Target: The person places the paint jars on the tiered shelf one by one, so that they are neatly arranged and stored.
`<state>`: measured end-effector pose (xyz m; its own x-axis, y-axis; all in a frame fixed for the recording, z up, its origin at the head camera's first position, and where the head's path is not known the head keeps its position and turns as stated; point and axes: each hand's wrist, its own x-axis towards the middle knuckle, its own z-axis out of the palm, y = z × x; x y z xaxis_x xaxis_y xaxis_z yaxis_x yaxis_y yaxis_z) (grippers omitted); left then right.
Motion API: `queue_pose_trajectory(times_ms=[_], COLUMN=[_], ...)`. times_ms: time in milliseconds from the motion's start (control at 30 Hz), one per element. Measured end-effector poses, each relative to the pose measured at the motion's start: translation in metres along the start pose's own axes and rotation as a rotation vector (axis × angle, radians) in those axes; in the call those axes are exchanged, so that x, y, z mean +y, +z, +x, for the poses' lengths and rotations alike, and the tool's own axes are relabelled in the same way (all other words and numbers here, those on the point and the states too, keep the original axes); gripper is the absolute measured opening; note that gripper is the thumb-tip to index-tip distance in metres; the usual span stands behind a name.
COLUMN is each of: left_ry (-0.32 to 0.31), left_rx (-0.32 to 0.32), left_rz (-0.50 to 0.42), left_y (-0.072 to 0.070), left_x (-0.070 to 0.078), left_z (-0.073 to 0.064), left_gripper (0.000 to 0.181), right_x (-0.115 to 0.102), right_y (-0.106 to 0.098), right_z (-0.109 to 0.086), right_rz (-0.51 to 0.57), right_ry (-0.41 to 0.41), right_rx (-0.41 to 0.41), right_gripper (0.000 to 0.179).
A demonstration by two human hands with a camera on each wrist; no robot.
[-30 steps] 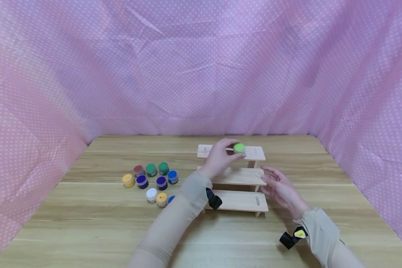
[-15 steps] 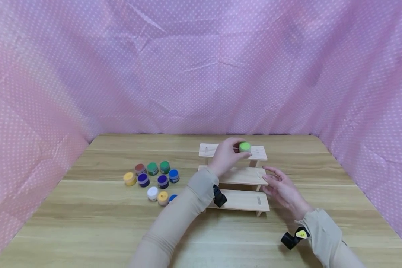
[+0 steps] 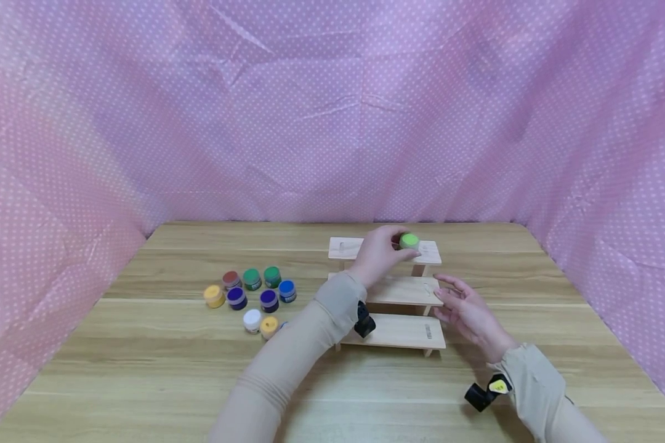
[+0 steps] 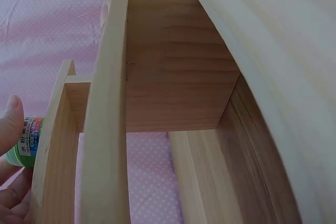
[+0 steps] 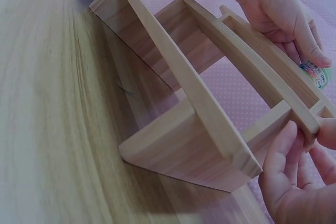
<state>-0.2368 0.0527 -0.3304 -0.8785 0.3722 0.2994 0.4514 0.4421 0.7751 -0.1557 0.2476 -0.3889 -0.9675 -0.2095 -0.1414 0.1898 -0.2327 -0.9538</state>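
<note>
My left hand (image 3: 378, 255) pinches a light green-lidded paint jar (image 3: 409, 242) between thumb and fingers, at the right part of the top tier of a three-tier wooden stepped stand (image 3: 393, 332). In the left wrist view the paint jar's base (image 4: 34, 136) is right at the top board. My right hand (image 3: 472, 317) grips the stand's right end at the middle tier, thumb on the board's edge and fingers curled about its side. The right wrist view shows those fingers (image 5: 283, 156) against the wooden end.
Left of the stand sit several paint jars: yellow (image 3: 213, 296), brown (image 3: 231, 280), green (image 3: 252, 279), purple (image 3: 236, 298), blue (image 3: 287, 290) and white (image 3: 252, 321). My left forearm partly covers another blue one. A pink dotted curtain (image 3: 332, 123) hangs behind the wooden table (image 3: 144, 381).
My left hand has carried the light green jar a little to the right along the top tier. My right hand keeps its hold on the stand.
</note>
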Motion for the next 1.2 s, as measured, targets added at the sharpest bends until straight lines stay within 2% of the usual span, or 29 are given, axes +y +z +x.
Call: queue_pose_trajectory(times_ms=[333, 633, 967, 1200], left_ry=[0.034, 0.067, 0.036, 0.038], left_rx=[0.002, -0.076, -0.115, -0.135], left_rz=[0.042, 0.004, -0.069, -0.037], left_y=[0.001, -0.006, -0.013, -0.013], left_x=[0.002, -0.004, -0.002, 0.002], left_z=[0.005, 0.001, 0.005, 0.007], left_gripper=[0.037, 0.042, 0.041, 0.039], right_x=[-0.001, 0.003, 0.002, 0.001], right_y=[0.000, 0.000, 0.000, -0.001], right_z=[-0.001, -0.001, -0.001, 0.000], right_rz=[-0.001, 0.019, 0.033, -0.016], right_ry=[-0.005, -0.041, -0.033, -0.003], right_rx=[-0.002, -0.044, -0.046, -0.017], right_gripper=[0.027, 0.025, 0.029, 0.026])
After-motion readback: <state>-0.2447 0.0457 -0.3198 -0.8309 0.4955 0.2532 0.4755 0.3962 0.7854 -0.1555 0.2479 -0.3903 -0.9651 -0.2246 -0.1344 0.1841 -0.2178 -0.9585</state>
